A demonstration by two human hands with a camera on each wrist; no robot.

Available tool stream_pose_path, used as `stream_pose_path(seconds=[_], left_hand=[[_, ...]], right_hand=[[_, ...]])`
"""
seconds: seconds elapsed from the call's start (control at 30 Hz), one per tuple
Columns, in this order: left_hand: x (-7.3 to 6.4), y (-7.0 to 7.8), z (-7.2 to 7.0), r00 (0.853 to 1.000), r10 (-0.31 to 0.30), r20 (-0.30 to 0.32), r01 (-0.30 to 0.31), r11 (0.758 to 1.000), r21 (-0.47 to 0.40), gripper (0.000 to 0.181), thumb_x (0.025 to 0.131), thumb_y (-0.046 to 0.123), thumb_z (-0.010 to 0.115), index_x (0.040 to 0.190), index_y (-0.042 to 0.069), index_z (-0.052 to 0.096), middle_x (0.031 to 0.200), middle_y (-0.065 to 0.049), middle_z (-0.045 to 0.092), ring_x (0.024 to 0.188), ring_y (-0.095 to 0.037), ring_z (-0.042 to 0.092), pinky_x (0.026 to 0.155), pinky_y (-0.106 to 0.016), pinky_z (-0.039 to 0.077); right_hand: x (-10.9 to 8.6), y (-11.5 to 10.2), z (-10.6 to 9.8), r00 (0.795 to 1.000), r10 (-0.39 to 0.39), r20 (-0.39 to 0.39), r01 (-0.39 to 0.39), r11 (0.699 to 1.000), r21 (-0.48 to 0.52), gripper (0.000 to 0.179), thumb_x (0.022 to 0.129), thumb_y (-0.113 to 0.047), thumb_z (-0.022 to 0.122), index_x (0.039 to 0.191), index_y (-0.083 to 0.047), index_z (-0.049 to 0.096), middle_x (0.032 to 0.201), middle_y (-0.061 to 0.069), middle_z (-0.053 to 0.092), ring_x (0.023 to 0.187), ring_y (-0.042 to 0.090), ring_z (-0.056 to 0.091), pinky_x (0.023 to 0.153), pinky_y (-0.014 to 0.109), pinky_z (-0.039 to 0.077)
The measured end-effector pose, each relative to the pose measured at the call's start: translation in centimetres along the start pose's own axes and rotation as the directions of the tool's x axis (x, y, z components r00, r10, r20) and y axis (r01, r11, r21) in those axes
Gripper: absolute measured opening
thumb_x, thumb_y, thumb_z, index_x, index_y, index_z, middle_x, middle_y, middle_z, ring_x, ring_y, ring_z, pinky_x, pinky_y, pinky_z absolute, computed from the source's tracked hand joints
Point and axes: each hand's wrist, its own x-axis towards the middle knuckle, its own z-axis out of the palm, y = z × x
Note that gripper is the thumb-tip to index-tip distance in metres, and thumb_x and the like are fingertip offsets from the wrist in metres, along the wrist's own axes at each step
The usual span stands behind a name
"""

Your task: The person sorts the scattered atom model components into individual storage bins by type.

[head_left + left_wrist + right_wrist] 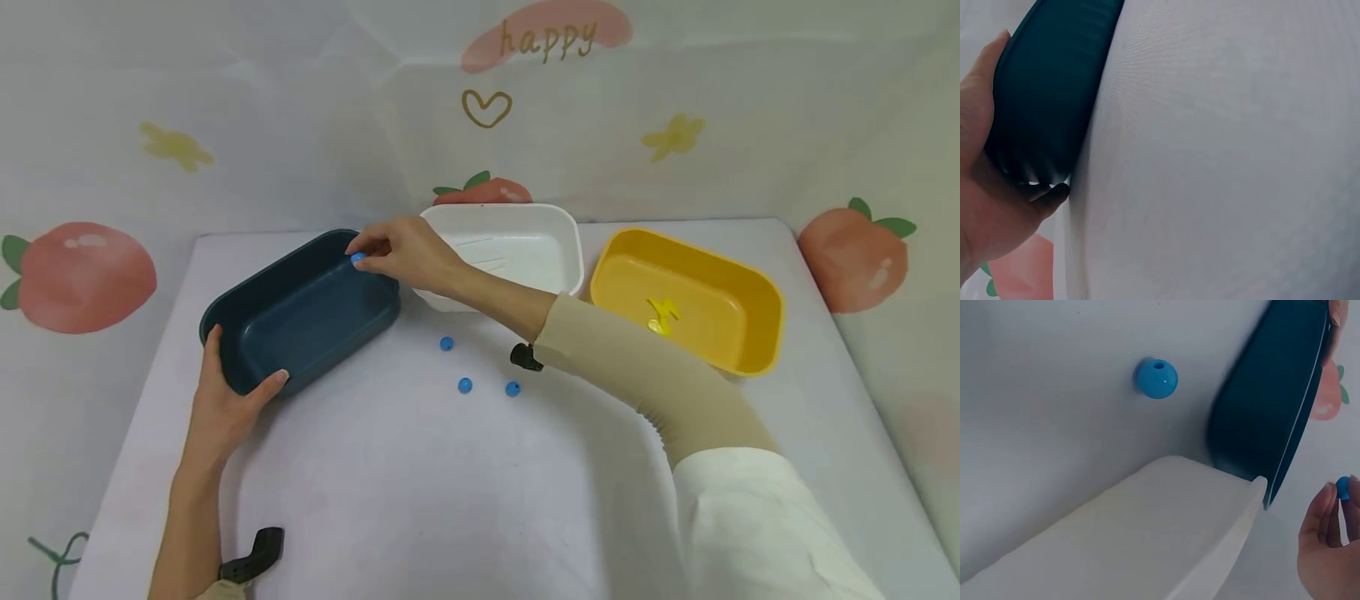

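A small blue bead [357,258] is pinched between the thumb and fingers of my right hand [412,254], over the far right end of a dark teal basin [300,367]. In the right wrist view that bead [1343,487] shows at the fingertips, above the rim level. My left hand [225,408] grips the basin's near left corner, thumb on the front rim and fingers along the left end. Three more blue beads lie on the white table: one bead [447,343] near the basin, another bead [465,385] closer to me, and a third bead [512,388] right of it.
Behind my right forearm stands a white basin [573,250], close beside the teal one. Farther right, a yellow basin [765,333] holds a few small yellow pieces [663,315]. A fruit-patterned backdrop [300,125] rises behind the table's far edge.
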Motion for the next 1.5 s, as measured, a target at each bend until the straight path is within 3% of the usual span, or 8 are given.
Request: stream_pose_path(seconds=[0.37, 0.7, 0.9, 1.23, 1.5], left_hand=[[0.8, 0.2, 0.5, 0.999, 0.026, 0.036, -0.026, 1.0, 0.013, 0.105, 0.091, 0.033, 0.07, 0.16, 0.017, -0.008, 0.166, -0.015, -0.004, 0.15, -0.041, 0.003, 0.115, -0.064, 0.007], [0.9, -0.1, 0.4, 0.998, 0.003, 0.062, -0.003, 1.0, 0.006, 0.105, 0.093, 0.034, 0.068, 0.159, 0.019, -0.011, 0.165, -0.014, -0.006, 0.15, -0.041, 0.001, 0.115, -0.064, 0.006], [0.6, -0.3, -0.2, 0.998, -0.014, 0.059, 0.014, 1.0, 0.012, 0.104, 0.093, 0.035, 0.067, 0.159, 0.02, -0.012, 0.165, -0.015, -0.006, 0.149, -0.043, 0.001, 0.115, -0.065, 0.006], [-0.6, -1.5, -1.0, 0.993, -0.114, 0.039, 0.112, 0.993, 0.04, 0.104, 0.095, 0.038, 0.065, 0.158, 0.02, -0.015, 0.165, -0.016, -0.01, 0.149, -0.045, -0.003, 0.114, -0.066, 0.005], [-0.5, -1.3, -0.8, 0.997, -0.072, 0.034, 0.072, 0.997, 0.01, 0.105, 0.093, 0.034, 0.067, 0.159, 0.02, -0.013, 0.165, -0.014, -0.008, 0.149, -0.041, -0.002, 0.115, -0.063, 0.004]], right_hand=[[1.5, 0.7, 1.5, 0.999, 0.025, -0.028, -0.024, 0.999, 0.036, 0.026, 0.095, -0.021, 0.069, 0.117, -0.009, 0.073, 0.106, -0.004, 0.073, 0.093, 0.006, 0.063, 0.08, 0.015, 0.048], [2.9, 1.4, 4.0, 1.0, 0.023, 0.016, -0.024, 0.999, 0.034, 0.026, 0.095, -0.019, 0.069, 0.118, -0.008, 0.072, 0.106, -0.004, 0.073, 0.094, 0.005, 0.063, 0.079, 0.013, 0.047], [3.6, 0.8, 5.8, 0.999, 0.043, 0.024, -0.044, 0.997, 0.056, 0.023, 0.095, -0.018, 0.069, 0.116, -0.01, 0.073, 0.103, -0.006, 0.073, 0.092, 0.001, 0.063, 0.077, 0.012, 0.047], [6.1, -1.6, 8.5, 0.993, 0.106, 0.043, -0.104, 0.993, -0.048, 0.019, 0.094, -0.025, 0.07, 0.112, -0.022, 0.075, 0.101, -0.015, 0.071, 0.092, -0.006, 0.06, 0.076, 0.008, 0.043], [7.0, -1.3, 9.6, 0.987, 0.151, 0.056, -0.142, 0.979, -0.143, 0.019, 0.093, -0.03, 0.071, 0.111, -0.024, 0.076, 0.096, -0.017, 0.069, 0.083, -0.005, 0.06, 0.07, 0.009, 0.045]])
